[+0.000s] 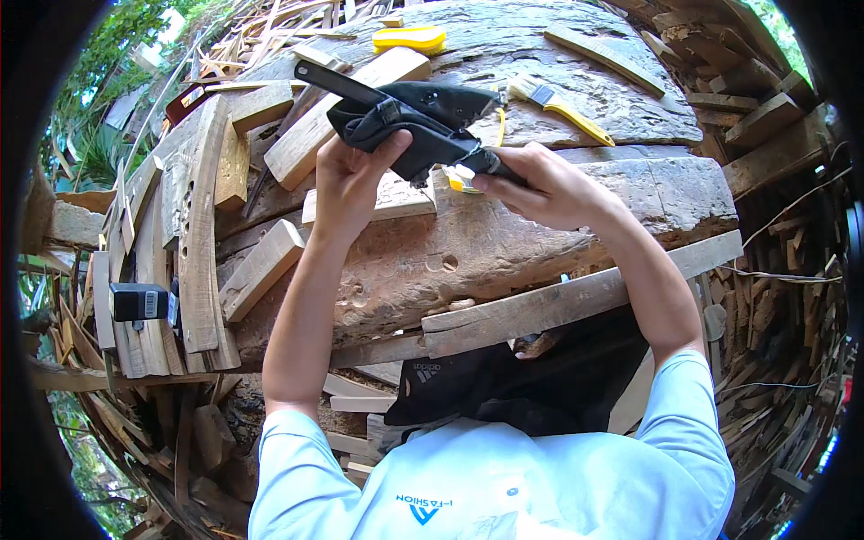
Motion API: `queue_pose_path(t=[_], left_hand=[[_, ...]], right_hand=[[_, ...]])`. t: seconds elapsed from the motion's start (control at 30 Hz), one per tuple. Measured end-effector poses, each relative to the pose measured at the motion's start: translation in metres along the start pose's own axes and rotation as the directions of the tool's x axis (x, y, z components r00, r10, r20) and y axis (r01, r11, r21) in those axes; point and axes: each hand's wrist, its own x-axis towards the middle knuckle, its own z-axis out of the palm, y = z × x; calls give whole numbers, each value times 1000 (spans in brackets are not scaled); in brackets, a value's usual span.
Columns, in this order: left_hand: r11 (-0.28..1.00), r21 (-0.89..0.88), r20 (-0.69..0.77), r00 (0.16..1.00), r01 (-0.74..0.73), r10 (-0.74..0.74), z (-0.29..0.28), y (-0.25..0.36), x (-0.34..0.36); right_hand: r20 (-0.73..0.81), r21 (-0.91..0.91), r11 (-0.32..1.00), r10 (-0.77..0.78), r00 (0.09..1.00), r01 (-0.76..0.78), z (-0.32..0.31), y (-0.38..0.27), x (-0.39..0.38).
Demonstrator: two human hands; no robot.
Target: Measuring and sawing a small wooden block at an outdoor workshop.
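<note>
Above the weathered wooden bench, both my hands are on a black, pouch-like bundle with folded dark flaps and a long flat bar sticking out to the upper left. My left hand is closed on its lower left side, thumb across the front. The fingers of my right hand wrap round its narrow right end. Just below that end, a white and yellow item is partly hidden. A paintbrush with a yellow handle lies beyond my right hand.
A yellow oblong object lies at the bench's far side. Wooden blocks and curved boards crowd the left, near a black box. Stacked scrap timber rises at the right. A loose plank runs along the near edge.
</note>
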Motion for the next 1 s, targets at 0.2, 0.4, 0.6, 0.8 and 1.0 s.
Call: queue_pose_path(t=[0.2,0.4,0.6,0.8,1.0], left_hand=[[979,188,-95,993,82,-65,-14,-4,0],[983,11,-374,912,185,-167,-20,17,14],[990,8,-81,987,141,-140,-13,2,3],[983,-132,-108,983,131,-145,-9,-1,2],[994,-83,-163,983,75,-88,-6,-1,0]], right_hand=[[-25,17,999,-38,999,39,3,12,0],[-60,186,971,163,985,-150,-7,15,-4],[26,46,995,83,996,-84,-3,2,0],[27,23,1000,-1,1000,0,0,3,-1],[-3,-14,999,-46,999,46,3,7,0]])
